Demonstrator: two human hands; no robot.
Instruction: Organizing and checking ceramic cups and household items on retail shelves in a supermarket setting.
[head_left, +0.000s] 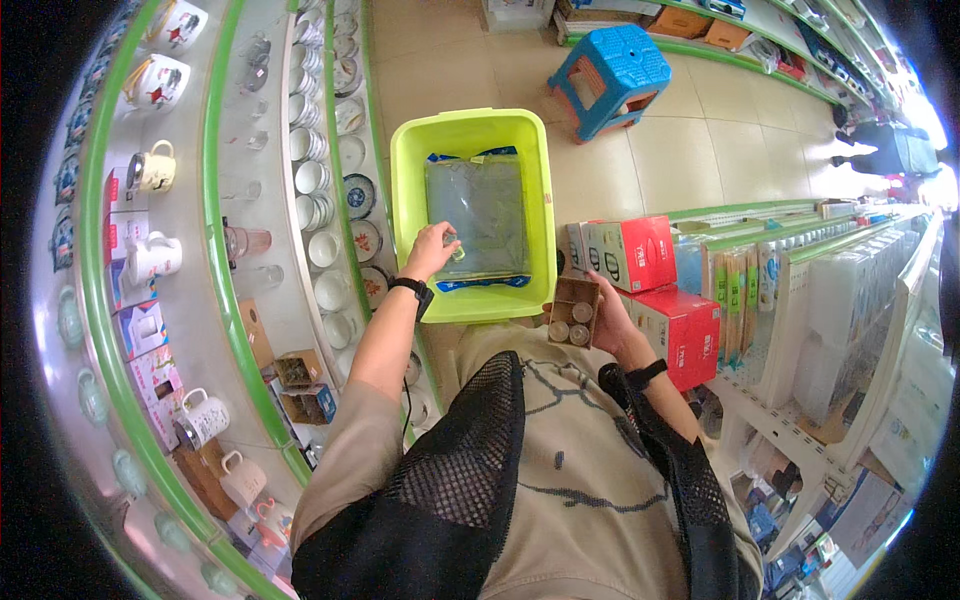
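Observation:
My left hand is over a lime-green plastic tub, its fingers on a small clear glass. Beneath it, a flat grey package with blue ends covers much of the tub's bottom. By the tub's near right corner, my right hand grips a small open cardboard box along its right side. Dividers split the box into compartments, and three small round glasses show in its lower part; the upper compartments look dark.
To the left, shelves hold white bowls, patterned plates and mugs. A blue plastic stool stands on the tiled floor beyond the tub. Red and white cartons are stacked at right, beside more shelving. Far right, a person is visible.

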